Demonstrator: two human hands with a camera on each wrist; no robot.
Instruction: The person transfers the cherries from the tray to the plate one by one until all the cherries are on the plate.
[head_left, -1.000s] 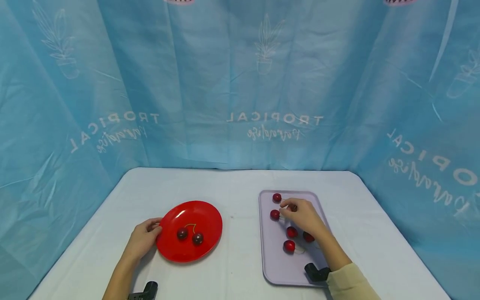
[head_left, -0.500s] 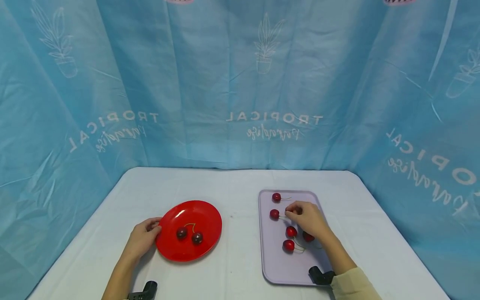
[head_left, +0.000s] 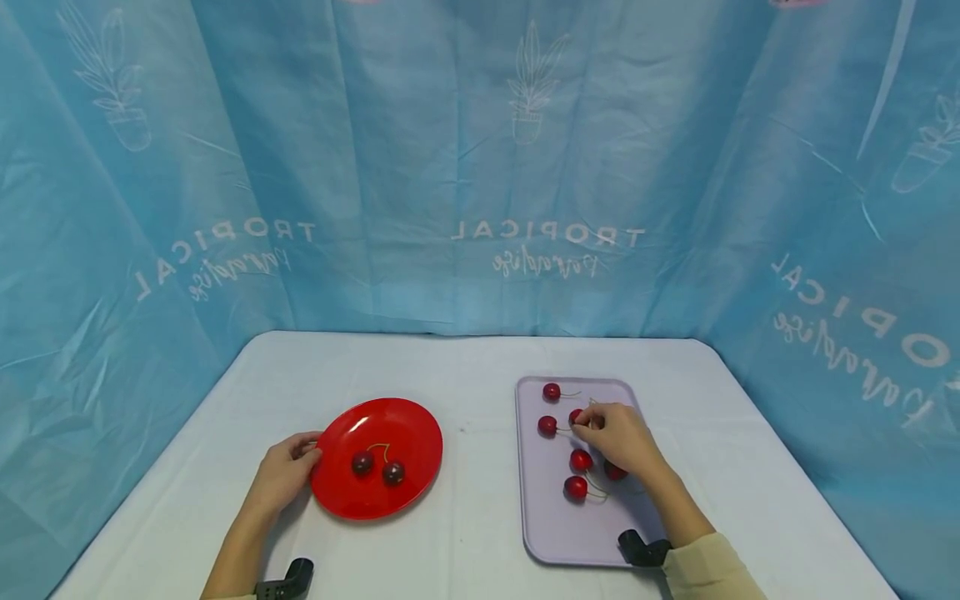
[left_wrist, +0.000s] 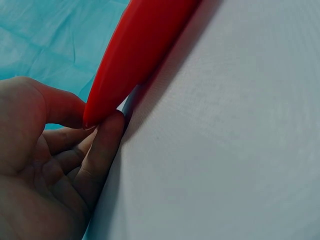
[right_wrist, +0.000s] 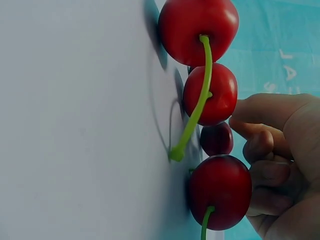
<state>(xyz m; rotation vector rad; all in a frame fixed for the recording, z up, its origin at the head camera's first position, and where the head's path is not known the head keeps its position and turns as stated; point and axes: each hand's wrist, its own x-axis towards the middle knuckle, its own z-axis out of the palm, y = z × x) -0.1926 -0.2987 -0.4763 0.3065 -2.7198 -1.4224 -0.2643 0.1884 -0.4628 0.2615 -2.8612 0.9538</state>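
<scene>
My left hand (head_left: 283, 475) grips the near-left rim of a red plate (head_left: 352, 500), thumb over the edge and fingers beneath, as the left wrist view shows. Two dark cherries (head_left: 393, 473) joined by a forked stem lie on the plate. Over the lilac tray (head_left: 551, 533), my right hand (head_left: 618, 433) has thumb and index finger together at a red cherry (head_left: 576, 417), pinching at its right side. Its fingertips are partly hidden behind nearer cherries (right_wrist: 220, 192) in the right wrist view. Several other red cherries (head_left: 575, 489) with thin green stems lie around the hand.
A white cloth covers the table (head_left: 480, 517), with a gap between plate and tray. Blue printed curtains (head_left: 480, 167) enclose the back and sides. Each wrist carries a black camera mount (head_left: 641, 550); the right one hangs over the tray's near edge.
My right hand has shifted slightly right and down, its thumb and index finger closing together at the cherry, which now shows more. The left hand keeps its grip on the plate.
</scene>
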